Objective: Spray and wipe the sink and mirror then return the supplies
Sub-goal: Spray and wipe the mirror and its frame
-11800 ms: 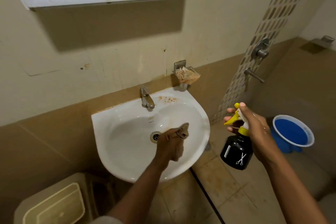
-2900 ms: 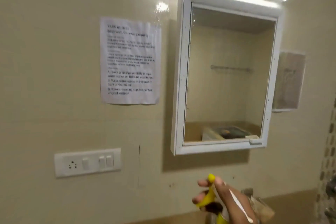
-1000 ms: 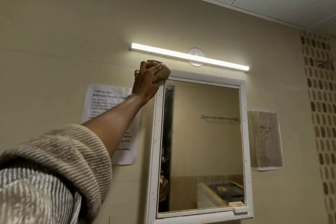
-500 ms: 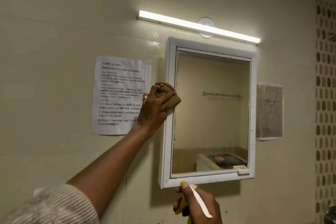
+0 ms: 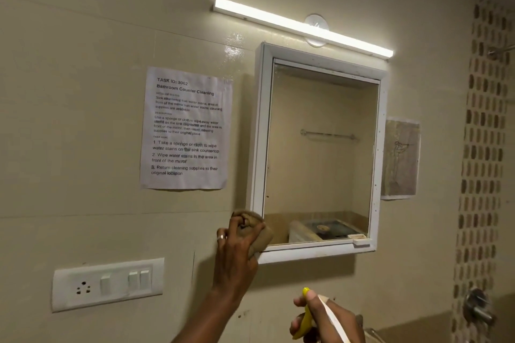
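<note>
At the lower left corner of the white-framed mirror (image 5: 320, 153), the left hand (image 5: 237, 248) presses a bunched brown cloth (image 5: 260, 234) against the frame, fingers curled tight around it; a ring shows on one finger. Low in view, below the mirror, the right hand (image 5: 323, 317) grips the spray bottle (image 5: 305, 315), of which only the yellow trigger and white nozzle show. A printed task sheet (image 5: 185, 129) hangs left of the mirror, a switch plate (image 5: 107, 284) lower left, a lit tube light (image 5: 302, 26) above.
</note>
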`<action>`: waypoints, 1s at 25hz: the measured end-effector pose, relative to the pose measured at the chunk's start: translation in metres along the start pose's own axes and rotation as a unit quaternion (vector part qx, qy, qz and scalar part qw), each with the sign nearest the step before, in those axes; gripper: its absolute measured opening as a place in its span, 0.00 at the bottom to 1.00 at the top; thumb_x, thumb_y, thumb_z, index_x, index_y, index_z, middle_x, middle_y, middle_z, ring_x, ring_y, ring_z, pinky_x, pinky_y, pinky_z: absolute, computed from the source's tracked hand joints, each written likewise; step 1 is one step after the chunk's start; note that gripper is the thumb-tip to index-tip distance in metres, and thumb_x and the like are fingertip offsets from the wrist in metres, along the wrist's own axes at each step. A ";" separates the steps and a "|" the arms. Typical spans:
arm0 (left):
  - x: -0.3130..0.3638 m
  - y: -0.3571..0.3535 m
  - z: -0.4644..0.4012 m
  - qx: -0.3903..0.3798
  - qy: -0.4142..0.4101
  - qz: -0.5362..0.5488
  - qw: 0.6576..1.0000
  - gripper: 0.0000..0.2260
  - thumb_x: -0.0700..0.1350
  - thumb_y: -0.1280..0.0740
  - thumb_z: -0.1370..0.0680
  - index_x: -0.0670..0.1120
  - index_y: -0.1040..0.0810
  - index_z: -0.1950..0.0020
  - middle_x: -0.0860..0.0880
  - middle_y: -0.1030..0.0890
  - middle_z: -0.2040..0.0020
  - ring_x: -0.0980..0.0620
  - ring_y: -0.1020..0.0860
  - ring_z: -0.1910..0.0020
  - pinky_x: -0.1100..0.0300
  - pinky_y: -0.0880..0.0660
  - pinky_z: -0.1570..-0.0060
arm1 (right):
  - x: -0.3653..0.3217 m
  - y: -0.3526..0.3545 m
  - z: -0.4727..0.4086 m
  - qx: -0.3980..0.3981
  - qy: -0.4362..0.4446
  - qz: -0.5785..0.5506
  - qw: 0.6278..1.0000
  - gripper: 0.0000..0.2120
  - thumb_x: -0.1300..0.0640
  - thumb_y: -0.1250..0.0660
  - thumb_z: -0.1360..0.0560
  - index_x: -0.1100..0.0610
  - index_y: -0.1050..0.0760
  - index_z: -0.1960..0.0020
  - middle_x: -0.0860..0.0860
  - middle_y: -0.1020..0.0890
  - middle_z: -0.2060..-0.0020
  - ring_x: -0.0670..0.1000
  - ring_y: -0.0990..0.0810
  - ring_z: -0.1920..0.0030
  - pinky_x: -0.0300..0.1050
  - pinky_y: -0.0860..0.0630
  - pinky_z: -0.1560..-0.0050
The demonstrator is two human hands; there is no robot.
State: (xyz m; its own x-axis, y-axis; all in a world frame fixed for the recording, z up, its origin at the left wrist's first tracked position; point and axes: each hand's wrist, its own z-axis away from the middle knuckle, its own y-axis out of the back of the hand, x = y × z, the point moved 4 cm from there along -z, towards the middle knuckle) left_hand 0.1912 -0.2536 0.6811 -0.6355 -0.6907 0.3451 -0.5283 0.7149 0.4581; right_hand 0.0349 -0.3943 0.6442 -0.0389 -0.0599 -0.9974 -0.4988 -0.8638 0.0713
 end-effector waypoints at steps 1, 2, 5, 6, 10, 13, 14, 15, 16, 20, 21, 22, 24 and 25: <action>-0.003 -0.004 0.010 -0.008 0.009 -0.002 1.000 0.33 0.36 0.30 0.34 0.62 0.25 0.33 0.50 0.36 0.33 0.44 0.31 0.49 0.52 0.21 0.53 | 0.003 0.002 -0.001 0.002 -0.022 -0.008 1.000 0.20 0.50 0.32 0.19 0.63 0.15 0.61 0.63 0.14 0.71 0.62 0.16 0.64 0.55 0.21 0.54; -0.007 -0.008 0.019 -0.017 0.017 -0.008 1.000 0.35 0.35 0.31 0.35 0.62 0.25 0.33 0.50 0.36 0.33 0.44 0.31 0.49 0.53 0.21 0.54 | 0.007 0.003 -0.001 0.001 -0.042 -0.019 0.999 0.20 0.51 0.32 0.19 0.65 0.15 0.60 0.64 0.15 0.71 0.65 0.15 0.62 0.58 0.19 0.50; -0.019 -0.021 0.044 -0.045 0.040 -0.035 0.998 0.39 0.33 0.31 0.41 0.62 0.24 0.35 0.49 0.34 0.34 0.44 0.29 0.52 0.54 0.20 0.59 | 0.015 0.007 -0.005 -0.015 -0.062 -0.037 0.997 0.19 0.53 0.32 0.19 0.68 0.15 0.58 0.66 0.16 0.70 0.71 0.15 0.57 0.61 0.20 0.46; -0.023 -0.025 0.051 -0.064 0.061 -0.022 0.996 0.39 0.33 0.32 0.40 0.63 0.24 0.35 0.49 0.33 0.33 0.44 0.28 0.51 0.53 0.21 0.57 | 0.015 0.008 -0.005 -0.023 -0.066 -0.039 0.997 0.19 0.53 0.32 0.19 0.69 0.15 0.57 0.66 0.16 0.69 0.70 0.15 0.58 0.60 0.21 0.47; -0.035 -0.041 0.075 -0.117 0.151 0.065 0.980 0.32 0.37 0.39 0.36 0.65 0.22 0.39 0.52 0.29 0.34 0.47 0.23 0.42 0.60 0.31 0.43 | 0.004 0.014 0.004 -0.033 -0.040 -0.036 0.998 0.20 0.51 0.35 0.17 0.67 0.16 0.55 0.64 0.16 0.70 0.62 0.18 0.63 0.51 0.24 0.57; -0.021 -0.025 0.101 -0.164 0.306 0.246 0.905 0.11 0.43 0.31 0.32 0.55 0.15 0.54 0.51 0.16 0.54 0.51 0.18 0.56 0.64 0.24 0.56 | -0.009 0.011 0.014 -0.022 0.015 -0.026 0.999 0.20 0.49 0.36 0.17 0.63 0.16 0.56 0.61 0.14 0.70 0.63 0.17 0.64 0.51 0.23 0.57; -0.017 -0.019 0.109 -0.183 0.317 0.319 0.874 0.04 0.42 0.27 0.32 0.46 0.14 0.59 0.47 0.16 0.61 0.51 0.20 0.65 0.64 0.23 0.64 | -0.015 0.010 0.016 -0.018 0.032 -0.022 0.999 0.20 0.49 0.35 0.17 0.63 0.15 0.57 0.62 0.13 0.70 0.65 0.16 0.62 0.53 0.22 0.55; -0.017 -0.014 0.114 -0.192 0.320 0.364 0.853 0.03 0.38 0.25 0.31 0.37 0.15 0.61 0.43 0.19 0.67 0.50 0.25 0.73 0.64 0.26 0.72 | -0.021 0.008 0.015 -0.016 0.041 -0.017 0.999 0.20 0.49 0.35 0.17 0.62 0.15 0.57 0.62 0.13 0.69 0.67 0.15 0.59 0.55 0.21 0.52; -0.017 -0.006 0.109 -0.176 0.326 0.423 0.827 0.04 0.32 0.27 0.30 0.31 0.17 0.58 0.42 0.22 0.70 0.51 0.30 0.76 0.64 0.31 0.76 | -0.031 0.007 0.013 -0.016 0.052 -0.013 0.998 0.20 0.49 0.35 0.17 0.62 0.14 0.58 0.62 0.13 0.68 0.67 0.15 0.58 0.56 0.21 0.51; -0.006 0.051 0.033 -0.058 0.306 0.561 0.767 0.22 0.25 0.39 0.28 0.47 0.16 0.47 0.42 0.21 0.72 0.52 0.33 0.83 0.67 0.37 0.83 | -0.113 0.009 0.013 0.008 0.239 0.008 0.971 0.20 0.49 0.34 0.18 0.56 0.13 0.63 0.57 0.13 0.70 0.56 0.17 0.65 0.52 0.21 0.54; 0.004 0.073 0.003 -0.008 0.309 0.589 0.747 0.22 0.27 0.40 0.28 0.50 0.16 0.47 0.43 0.24 0.74 0.51 0.34 0.84 0.67 0.38 0.84 | -0.145 0.009 0.015 0.010 0.310 0.025 0.951 0.20 0.48 0.35 0.17 0.55 0.13 0.62 0.55 0.12 0.69 0.54 0.16 0.66 0.52 0.20 0.54; 0.016 0.095 -0.028 0.035 0.307 0.594 0.743 0.20 0.29 0.38 0.27 0.50 0.16 0.47 0.44 0.27 0.74 0.52 0.35 0.83 0.67 0.39 0.82 | -0.177 0.007 0.017 0.012 0.376 0.040 0.925 0.21 0.48 0.36 0.17 0.55 0.13 0.62 0.54 0.12 0.67 0.51 0.16 0.66 0.51 0.19 0.55; 0.039 0.135 -0.094 0.105 0.235 0.580 0.773 0.11 0.37 0.32 0.25 0.50 0.17 0.47 0.43 0.25 0.69 0.51 0.31 0.80 0.66 0.38 0.80 | -0.238 0.004 0.014 0.026 0.478 0.034 0.877 0.21 0.48 0.38 0.16 0.58 0.15 0.60 0.54 0.13 0.66 0.47 0.15 0.67 0.44 0.19 0.61; 0.050 0.153 -0.127 0.145 0.189 0.542 0.806 0.12 0.38 0.31 0.25 0.49 0.18 0.43 0.42 0.23 0.66 0.51 0.28 0.77 0.65 0.36 0.80 | -0.266 0.002 0.012 0.034 0.511 0.024 0.858 0.21 0.48 0.38 0.16 0.60 0.16 0.58 0.55 0.13 0.66 0.47 0.16 0.67 0.40 0.20 0.64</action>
State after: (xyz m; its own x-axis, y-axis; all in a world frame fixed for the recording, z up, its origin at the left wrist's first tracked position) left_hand 0.1499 -0.1930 0.8726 -0.6249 0.4121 0.6631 0.0777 0.8780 -0.4724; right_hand 0.0340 -0.3746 0.9100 0.7023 -0.5326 -0.4723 -0.5685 -0.8190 0.0782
